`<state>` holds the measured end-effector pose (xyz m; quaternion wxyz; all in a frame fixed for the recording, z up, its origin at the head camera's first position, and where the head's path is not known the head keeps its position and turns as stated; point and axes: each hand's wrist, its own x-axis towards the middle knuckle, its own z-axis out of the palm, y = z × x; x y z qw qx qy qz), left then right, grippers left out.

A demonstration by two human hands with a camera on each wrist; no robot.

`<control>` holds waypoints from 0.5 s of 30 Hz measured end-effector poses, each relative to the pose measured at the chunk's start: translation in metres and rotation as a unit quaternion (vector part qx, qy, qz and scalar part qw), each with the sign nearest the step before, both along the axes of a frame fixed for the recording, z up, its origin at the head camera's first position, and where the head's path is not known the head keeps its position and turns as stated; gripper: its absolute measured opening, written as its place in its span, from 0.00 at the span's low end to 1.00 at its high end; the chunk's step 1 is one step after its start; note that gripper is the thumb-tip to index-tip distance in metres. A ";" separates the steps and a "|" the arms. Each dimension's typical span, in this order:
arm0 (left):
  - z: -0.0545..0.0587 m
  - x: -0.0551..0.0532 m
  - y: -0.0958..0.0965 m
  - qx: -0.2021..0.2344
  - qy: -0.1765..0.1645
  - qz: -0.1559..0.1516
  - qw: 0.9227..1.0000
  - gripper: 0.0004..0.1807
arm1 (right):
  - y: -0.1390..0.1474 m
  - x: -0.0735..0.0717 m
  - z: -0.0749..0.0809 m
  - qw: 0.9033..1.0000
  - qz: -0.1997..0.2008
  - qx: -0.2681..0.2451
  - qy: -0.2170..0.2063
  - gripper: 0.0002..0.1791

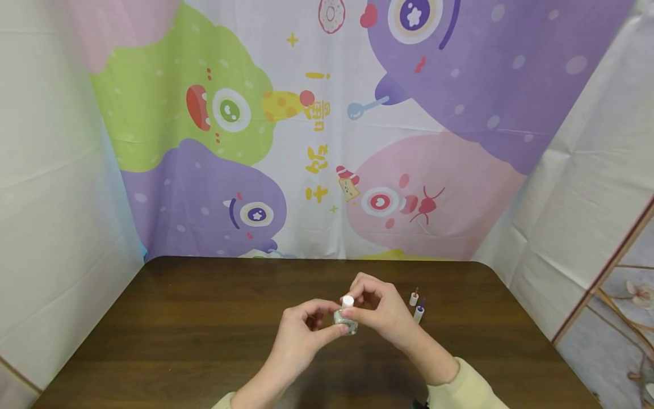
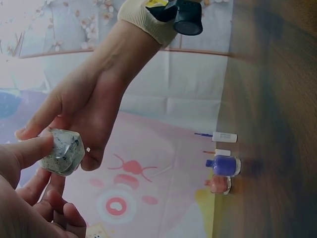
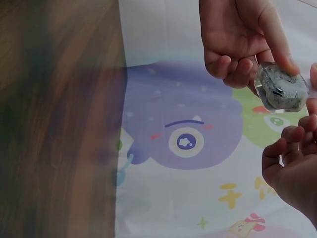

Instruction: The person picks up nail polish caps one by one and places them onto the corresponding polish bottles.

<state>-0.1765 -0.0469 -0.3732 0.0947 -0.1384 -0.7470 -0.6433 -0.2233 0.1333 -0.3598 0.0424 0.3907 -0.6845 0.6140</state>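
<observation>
Above the table, a nail polish bottle [image 1: 346, 326] of clear faceted glass with pale, dark-speckled polish is held between both hands. My left hand [image 1: 300, 335] pinches the glass body between thumb and fingers. My right hand [image 1: 387, 309] pinches its white cap [image 1: 348, 301] with thumb and forefinger. The cap sits on the neck; the frames do not show whether it is screwed tight. In the left wrist view, the speckled glass [image 2: 64, 152] is seen from its base, and the cap is hidden. The right wrist view shows the glass body [image 3: 281, 89] under my left thumb.
Two white caps with brushes, one orange-brown [image 1: 414, 299] and one purple [image 1: 419, 314], stand right of my right hand on the brown table [image 1: 204, 324]. The left wrist view shows a purple polish bottle [image 2: 224, 165] and a coral one [image 2: 218, 185], both uncapped. A cartoon curtain [image 1: 317, 227] hangs behind.
</observation>
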 end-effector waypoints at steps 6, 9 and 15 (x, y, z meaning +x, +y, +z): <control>0.001 -0.001 -0.002 -0.005 0.001 0.002 1.000 0.13 | 0.004 -0.003 0.000 0.999 0.044 0.020 0.011 0.08; 0.001 -0.001 -0.002 -0.008 -0.003 0.004 1.000 0.13 | 0.008 -0.005 0.000 0.997 0.070 0.031 0.017 0.11; 0.001 0.000 -0.004 -0.014 -0.004 0.001 1.000 0.13 | 0.014 -0.007 0.002 0.994 0.103 0.045 0.011 0.14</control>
